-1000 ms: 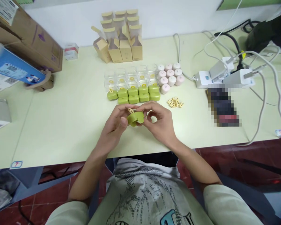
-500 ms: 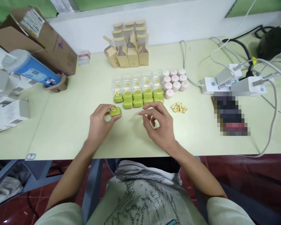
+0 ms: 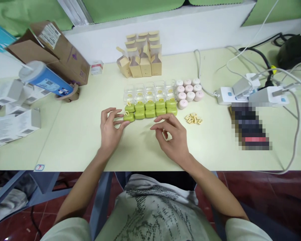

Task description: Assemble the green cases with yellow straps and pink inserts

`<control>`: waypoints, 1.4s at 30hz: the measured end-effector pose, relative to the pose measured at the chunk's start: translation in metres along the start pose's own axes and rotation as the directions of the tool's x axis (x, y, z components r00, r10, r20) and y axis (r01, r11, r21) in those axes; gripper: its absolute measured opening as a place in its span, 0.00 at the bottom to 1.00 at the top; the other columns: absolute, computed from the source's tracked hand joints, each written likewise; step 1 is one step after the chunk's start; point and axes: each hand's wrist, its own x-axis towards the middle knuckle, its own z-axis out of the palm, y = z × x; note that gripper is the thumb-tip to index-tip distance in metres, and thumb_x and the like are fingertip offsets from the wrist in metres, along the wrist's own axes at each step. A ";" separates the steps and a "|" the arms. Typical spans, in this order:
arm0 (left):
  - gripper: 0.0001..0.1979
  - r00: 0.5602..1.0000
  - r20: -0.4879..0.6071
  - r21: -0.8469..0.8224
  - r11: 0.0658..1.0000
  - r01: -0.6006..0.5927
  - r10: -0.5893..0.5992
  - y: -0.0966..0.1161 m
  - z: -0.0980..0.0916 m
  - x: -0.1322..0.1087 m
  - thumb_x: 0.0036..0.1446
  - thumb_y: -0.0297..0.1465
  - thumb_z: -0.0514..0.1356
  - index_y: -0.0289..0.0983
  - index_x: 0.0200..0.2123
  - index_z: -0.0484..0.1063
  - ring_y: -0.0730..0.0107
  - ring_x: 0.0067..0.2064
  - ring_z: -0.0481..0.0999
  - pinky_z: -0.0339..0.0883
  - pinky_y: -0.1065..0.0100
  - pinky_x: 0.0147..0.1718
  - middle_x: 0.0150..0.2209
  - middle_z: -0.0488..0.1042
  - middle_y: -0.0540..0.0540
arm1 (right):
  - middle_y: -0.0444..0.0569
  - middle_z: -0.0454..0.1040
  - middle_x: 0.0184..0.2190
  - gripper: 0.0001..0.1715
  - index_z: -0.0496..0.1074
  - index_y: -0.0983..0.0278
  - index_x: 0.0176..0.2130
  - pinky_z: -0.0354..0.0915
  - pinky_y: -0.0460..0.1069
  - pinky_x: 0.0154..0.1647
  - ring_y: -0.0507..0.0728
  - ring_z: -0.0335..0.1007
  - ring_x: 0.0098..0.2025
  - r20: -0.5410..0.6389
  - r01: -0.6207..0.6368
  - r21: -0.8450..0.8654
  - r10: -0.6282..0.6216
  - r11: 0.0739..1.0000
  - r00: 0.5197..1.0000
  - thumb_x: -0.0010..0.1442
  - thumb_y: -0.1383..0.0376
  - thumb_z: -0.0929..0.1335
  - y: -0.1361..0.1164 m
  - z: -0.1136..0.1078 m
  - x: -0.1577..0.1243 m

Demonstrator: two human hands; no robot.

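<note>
My left hand [image 3: 109, 130] rests on the pale green table [image 3: 72, 134]. Its thumb and fingertips pinch a small green case [image 3: 128, 116] with a yellow loop on top, at the left end of the front row. That case sits against two rows of similar green cases [image 3: 150, 108]. My right hand [image 3: 172, 138] hovers just in front of the rows, fingers loosely curled and apart, holding nothing. A small heap of yellow loops [image 3: 193, 118] lies to its right.
Clear plastic boxes [image 3: 149, 92] stand behind the green cases, pink round pieces [image 3: 189, 92] to their right, tan cartons [image 3: 141, 55] further back. A power strip with chargers and cables [image 3: 243, 92] lies at the right. Cardboard boxes, a blue tube [image 3: 46, 80] and white boxes [image 3: 17, 120] crowd the left.
Both hands held the green case together, then parted. My left hand carried it forward and set it at the left end of the front row. My right hand drew back, empty.
</note>
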 end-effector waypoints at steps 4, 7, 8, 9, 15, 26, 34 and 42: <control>0.21 1.000 -0.020 -0.003 1.000 -0.001 0.001 0.000 0.003 0.002 0.61 0.31 0.75 0.40 0.56 0.78 0.63 0.52 0.85 0.90 0.58 0.49 0.65 0.70 0.39 | 0.52 0.80 0.50 0.16 0.82 0.59 0.42 0.75 0.53 0.38 0.51 0.69 0.32 0.004 -0.010 0.010 0.010 1.000 1.000 0.71 0.75 0.67 0.000 0.000 0.000; 0.21 1.000 -0.023 0.011 1.000 0.003 -0.002 0.001 0.004 0.002 0.61 0.31 0.75 0.40 0.56 0.77 0.63 0.51 0.85 0.89 0.58 0.49 0.64 0.71 0.39 | 0.52 0.80 0.49 0.16 0.82 0.59 0.42 0.75 0.53 0.38 0.50 0.68 0.31 0.009 -0.003 0.027 0.003 1.000 1.000 0.70 0.76 0.67 0.000 0.000 0.000; 0.21 1.000 -0.024 0.011 1.000 0.005 -0.005 0.001 0.005 0.002 0.61 0.31 0.75 0.40 0.56 0.77 0.63 0.51 0.85 0.89 0.58 0.49 0.64 0.71 0.39 | 0.51 0.80 0.49 0.16 0.82 0.59 0.43 0.75 0.53 0.38 0.50 0.68 0.31 0.011 -0.005 0.030 0.005 1.000 1.000 0.70 0.76 0.67 0.000 0.000 0.000; 0.21 1.000 -0.026 0.008 1.000 0.005 -0.004 0.001 0.006 0.002 0.61 0.32 0.75 0.41 0.56 0.77 0.63 0.51 0.85 0.89 0.58 0.49 0.63 0.70 0.39 | 0.51 0.80 0.49 0.16 0.82 0.59 0.43 0.75 0.53 0.38 0.51 0.68 0.31 0.013 -0.009 0.031 0.008 0.999 1.000 0.70 0.76 0.67 0.000 0.000 -0.001; 0.20 0.999 -0.033 0.004 1.000 -0.023 0.023 -0.005 0.009 0.002 0.63 0.36 0.75 0.41 0.55 0.76 0.62 0.51 0.84 0.88 0.57 0.49 0.63 0.70 0.39 | 0.51 0.80 0.49 0.16 0.82 0.59 0.42 0.75 0.52 0.38 0.51 0.68 0.31 0.021 -0.013 0.027 0.012 1.000 1.000 0.70 0.76 0.67 -0.001 0.001 -0.001; 0.32 0.819 0.364 0.229 0.810 -0.540 0.444 0.028 0.000 0.042 0.67 0.46 0.72 0.42 0.69 0.73 0.31 0.75 0.62 0.63 0.35 0.72 0.65 0.81 0.35 | 0.50 0.81 0.45 0.16 0.82 0.59 0.40 0.69 0.50 0.32 0.51 0.70 0.32 0.014 -0.005 0.034 0.005 0.999 1.000 0.70 0.75 0.67 -0.002 -0.002 0.001; 0.32 0.797 0.442 0.287 0.777 -0.560 0.412 0.041 0.008 0.044 0.65 0.34 0.73 0.38 0.70 0.74 0.28 0.72 0.66 0.65 0.31 0.68 0.57 0.84 0.30 | 0.49 0.84 0.42 0.16 0.83 0.58 0.39 0.70 0.50 0.31 0.54 0.76 0.36 -0.084 -0.017 -0.017 0.015 1.000 0.996 0.70 0.74 0.68 -0.017 -0.036 0.019; 0.29 0.785 0.418 0.347 0.718 -0.603 0.457 0.048 -0.007 -0.025 0.71 0.40 0.71 0.42 0.71 0.73 0.35 0.66 0.74 0.72 0.41 0.60 0.58 0.85 0.35 | 0.49 0.85 0.41 0.12 0.84 0.57 0.37 0.70 0.50 0.31 0.57 0.81 0.42 -0.103 -0.122 -0.233 0.100 0.965 0.990 0.67 0.72 0.71 -0.017 -0.097 0.033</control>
